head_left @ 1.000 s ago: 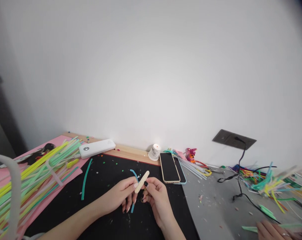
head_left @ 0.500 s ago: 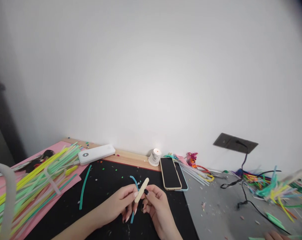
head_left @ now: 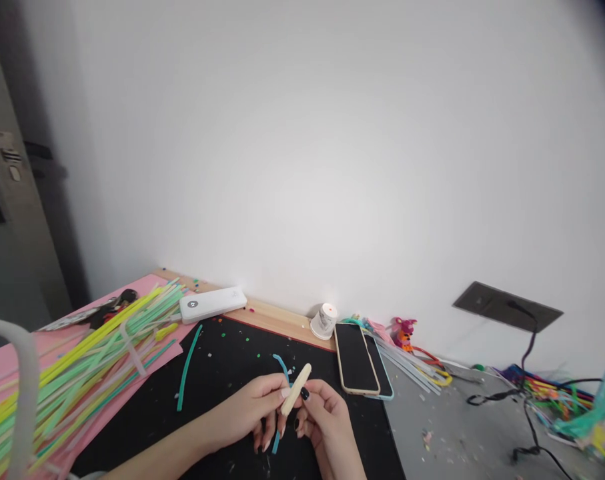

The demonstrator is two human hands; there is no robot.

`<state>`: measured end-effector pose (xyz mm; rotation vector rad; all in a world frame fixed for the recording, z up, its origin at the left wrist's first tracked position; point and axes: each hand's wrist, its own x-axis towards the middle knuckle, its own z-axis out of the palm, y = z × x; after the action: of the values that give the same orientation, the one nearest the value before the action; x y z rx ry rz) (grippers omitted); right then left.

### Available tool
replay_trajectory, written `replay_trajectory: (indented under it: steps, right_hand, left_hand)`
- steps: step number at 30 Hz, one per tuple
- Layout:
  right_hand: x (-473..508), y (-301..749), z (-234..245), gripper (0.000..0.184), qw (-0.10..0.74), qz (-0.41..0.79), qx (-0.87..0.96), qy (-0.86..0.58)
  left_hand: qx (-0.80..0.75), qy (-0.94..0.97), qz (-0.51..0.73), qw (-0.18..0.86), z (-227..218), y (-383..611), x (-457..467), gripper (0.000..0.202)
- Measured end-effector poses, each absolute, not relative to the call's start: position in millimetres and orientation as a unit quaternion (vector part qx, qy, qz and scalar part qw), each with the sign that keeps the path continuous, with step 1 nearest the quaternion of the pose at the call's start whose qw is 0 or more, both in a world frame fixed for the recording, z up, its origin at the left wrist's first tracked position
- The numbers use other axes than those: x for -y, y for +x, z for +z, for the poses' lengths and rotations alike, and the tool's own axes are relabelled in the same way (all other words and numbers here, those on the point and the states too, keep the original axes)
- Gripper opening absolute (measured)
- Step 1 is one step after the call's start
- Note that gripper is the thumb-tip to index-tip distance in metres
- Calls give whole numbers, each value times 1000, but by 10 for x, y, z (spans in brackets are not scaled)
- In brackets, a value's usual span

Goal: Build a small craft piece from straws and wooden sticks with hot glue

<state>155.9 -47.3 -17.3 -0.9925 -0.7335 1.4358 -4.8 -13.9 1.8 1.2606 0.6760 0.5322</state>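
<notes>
My left hand pinches the lower part of a short, thick cream pipe cleaner piece between thumb and fingers. From the other side, my right hand grips near its upper half, with dark nails showing. A thin blue pipe cleaner passes behind the cream piece, its ends sticking out above and below my left fingers. Which fingers hold the blue one is partly hidden. Both hands are just above a black mat. On the mat to the left lies a teal pipe cleaner.
Many pipe cleaners lie on pink paper at left. A white oblong case, a paper cup, two phones and a small pink-orange figure stand or lie behind. A black cable hangs from a wall socket at right.
The view has turned left, so everything sits farther right and a door shows at the left. My hands keep nearly the same grip. The other hand at bottom right has left view.
</notes>
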Motion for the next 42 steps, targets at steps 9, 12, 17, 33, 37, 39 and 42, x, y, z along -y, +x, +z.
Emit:
replay_trajectory:
  steps: [9,12,17,33,37,39,42]
  right_hand:
    - [498,1538,-155,29,583,609,321,-432]
    - [517,1529,-108,28,576,608,323,-441]
    - [549,1519,-22,27,565,607,336,-447]
    - [545,1648,-24,18,520,713,335,-329]
    - [542,1652,-9,18,509,728,339,-309]
    - [546,1652,0,22,505,734,338,-302]
    - [559,1667,0,28,501,744,335,-289]
  left_hand:
    - [-314,584,250,705,61,-38,164,31]
    - [-310,589,254,701,85,-46,182,32]
    - [-305,589,266,699,39,-42,171,32]
    - [-271,525,286,754,72,-54,201,26]
    - [-258,506,285,772,96,-61,216,26]
    - [-251,496,284,782,89,-62,218,27]
    - [-240,481,282,795,78,-66,210,28]
